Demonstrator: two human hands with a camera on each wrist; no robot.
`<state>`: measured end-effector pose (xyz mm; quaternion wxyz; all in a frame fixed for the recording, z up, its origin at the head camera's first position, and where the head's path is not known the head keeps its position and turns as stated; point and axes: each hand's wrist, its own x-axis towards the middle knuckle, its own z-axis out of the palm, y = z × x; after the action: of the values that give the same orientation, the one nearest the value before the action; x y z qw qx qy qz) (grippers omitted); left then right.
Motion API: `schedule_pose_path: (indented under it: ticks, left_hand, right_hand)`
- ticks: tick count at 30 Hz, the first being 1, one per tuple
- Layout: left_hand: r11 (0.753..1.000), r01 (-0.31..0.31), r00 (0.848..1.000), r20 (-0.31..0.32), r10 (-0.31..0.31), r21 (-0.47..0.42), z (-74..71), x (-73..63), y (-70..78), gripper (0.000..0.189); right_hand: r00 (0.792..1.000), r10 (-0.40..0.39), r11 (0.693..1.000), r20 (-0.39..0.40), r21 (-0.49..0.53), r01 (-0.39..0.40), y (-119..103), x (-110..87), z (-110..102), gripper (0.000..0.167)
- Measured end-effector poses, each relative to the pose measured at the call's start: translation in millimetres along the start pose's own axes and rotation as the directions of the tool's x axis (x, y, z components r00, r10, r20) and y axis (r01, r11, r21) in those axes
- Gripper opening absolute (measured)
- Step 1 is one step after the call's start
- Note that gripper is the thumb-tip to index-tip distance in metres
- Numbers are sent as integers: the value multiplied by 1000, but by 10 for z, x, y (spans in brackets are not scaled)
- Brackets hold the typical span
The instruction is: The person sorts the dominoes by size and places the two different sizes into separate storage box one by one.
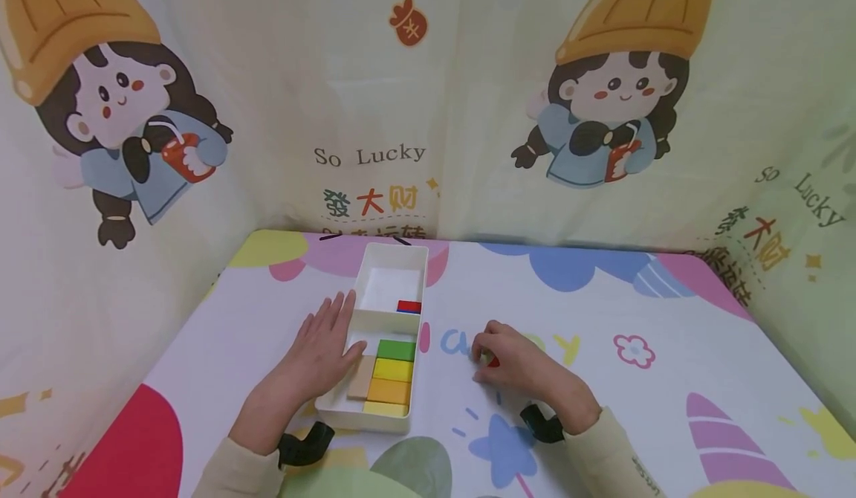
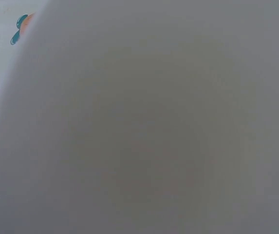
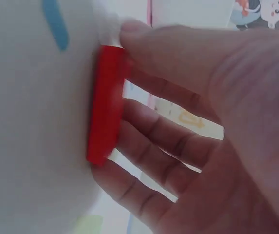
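Note:
My right hand point(image 1: 518, 364) holds a red block point(image 3: 106, 105) at the tabletop, to the right of a white two-part box point(image 1: 388, 322). In the right wrist view, thumb and fingers curve about the block's edges. My left hand point(image 1: 317, 353) lies along the box's left side, its fingers straight and the thumb reaching over the near compartment. That compartment holds a green block point(image 1: 397, 349), a yellow one, an orange one, a pale yellow one and a tan block point(image 1: 362, 377). In the far compartment's near right corner lies a small red block point(image 1: 409, 305) with blue beneath it.
A printed tablecloth point(image 1: 655, 416) with flowers, stars and letters covers the table. Behind it hangs a cream curtain point(image 1: 481, 111) with cartoon figures, meeting the table's back edge. Dark wrist mounts point(image 1: 306, 444) sit under both wrists. A blurred pale surface fills the left wrist view.

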<state>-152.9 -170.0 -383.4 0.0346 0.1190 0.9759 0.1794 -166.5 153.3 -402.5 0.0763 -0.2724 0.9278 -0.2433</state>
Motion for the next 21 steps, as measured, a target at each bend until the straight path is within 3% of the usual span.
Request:
schedule_pose_path:
  ticks: [6,10,16,21]
  left_hand:
    - [1000,-4,1000,-1,4,6,9,12,3,81]
    - [1000,-4,1000,-3,4,1,10,16,10,82]
    - [1000,-1,1000,-8,1,4,4,11,5,82]
    - [1000,0,1000,-11,0,7,11,13,-2,82]
  right_hand:
    - [994,-45,994,-98,-101,35,9,32,39,6]
    - [991,-6,995,-136,-97,-8,2,53,46,4]
    - [997,53,998,-54,-27,-55,-18,20,-15,11]
    - [999,16,999,-31,-44,-18,-8,-2,-18,18]
